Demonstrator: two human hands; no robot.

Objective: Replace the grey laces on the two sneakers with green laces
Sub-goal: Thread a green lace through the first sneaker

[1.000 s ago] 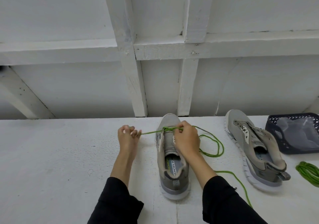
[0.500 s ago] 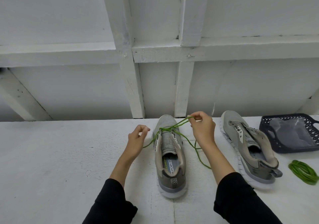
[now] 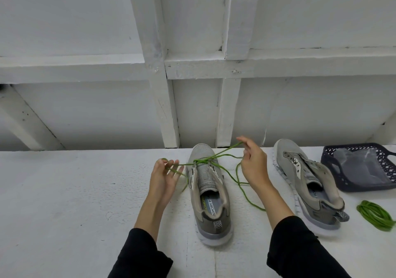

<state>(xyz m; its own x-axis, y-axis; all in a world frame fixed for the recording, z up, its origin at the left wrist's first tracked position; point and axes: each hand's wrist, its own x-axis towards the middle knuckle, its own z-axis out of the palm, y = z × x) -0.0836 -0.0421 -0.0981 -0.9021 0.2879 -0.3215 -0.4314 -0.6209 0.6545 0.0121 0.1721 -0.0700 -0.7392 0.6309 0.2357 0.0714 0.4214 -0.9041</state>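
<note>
A grey sneaker (image 3: pixel 211 194) stands toe-away on the white table between my hands. A green lace (image 3: pixel 216 156) is threaded through its front eyelets. My left hand (image 3: pixel 164 178) holds one end of the lace out to the left of the toe, the strand running across its spread fingers. My right hand (image 3: pixel 254 166) pinches the other end above and right of the toe; that strand's slack loops down to the table beside my right forearm. The second grey sneaker (image 3: pixel 308 183) lies to the right with no lace. A coiled green lace (image 3: pixel 375 215) rests at the far right.
A dark blue mesh basket (image 3: pixel 334 166) holding a clear plastic bag sits at the right, behind the coiled lace. A white wall with beams (image 3: pixel 165 106) rises directly behind the table's far edge (image 3: pixel 85 150).
My right hand has lifted and drawn its lace end up and to the right. My left hand's fingers have spread out and it has shifted left, pulling its strand taut.
</note>
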